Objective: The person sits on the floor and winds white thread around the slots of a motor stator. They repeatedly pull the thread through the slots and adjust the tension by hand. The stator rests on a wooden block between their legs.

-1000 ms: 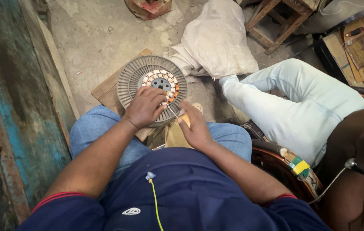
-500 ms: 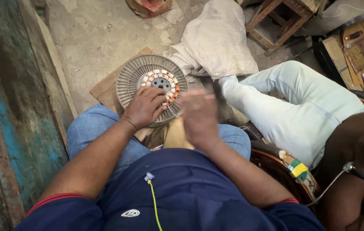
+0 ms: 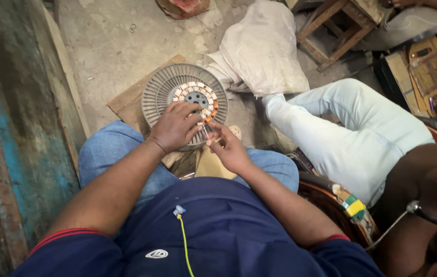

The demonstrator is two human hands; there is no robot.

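Grey ribbed motor stator (image 3: 163,91) lies flat on a wooden board (image 3: 126,105) before your knees, coils upward for access. Your left hand (image 3: 175,127) rests curled on its near rim, steadying it; your right hand (image 3: 229,149), just beside, pinches a thin wire (image 3: 205,132) between closed fingertips.

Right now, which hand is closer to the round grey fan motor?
Left. The left hand rests on the round grey motor, fingers over its copper windings. The right hand sits just off its lower right edge.
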